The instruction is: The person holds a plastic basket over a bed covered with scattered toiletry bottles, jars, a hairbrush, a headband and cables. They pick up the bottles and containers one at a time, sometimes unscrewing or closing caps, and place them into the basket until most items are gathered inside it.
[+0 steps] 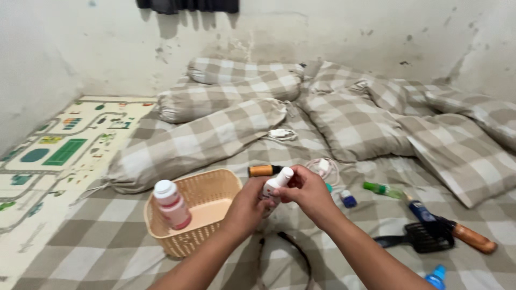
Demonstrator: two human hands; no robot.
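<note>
Beige-and-white checked bedding [107, 236] covers the mattress that fills most of the view, and over its middle both hands meet on a small white bottle [275, 185] with a rounded white cap. Left hand [248, 208] wraps the lower body of the bottle, fingers curled closed round it; right hand [307, 192] pinches the upper part near the cap, fingers folded in, though whether they grip the cap itself or the neck just under it is hard to tell from this angle. Just left of the hands sits a tan woven plastic basket [215, 185], and inside it stands a pink bottle with a white cap [171, 204], upright against the near wall. Behind the hands lie an orange-and-black tube [263, 171] and a coiled white cable [322, 167]; a second white charger cable [282, 134] rests further back by the pillows. To the right lie a small blue-capped jar [348, 199], a green bottle [382, 189], a blue spray bottle [422, 211], a black comb [422, 237] and a brown wooden handle [473, 238]. A dark strap [298, 252] lies under the forearms. Checked pillows and bolsters [226, 96] pile against the stained wall [333, 32], with a road-print play mat [59, 150] at the left.
</note>
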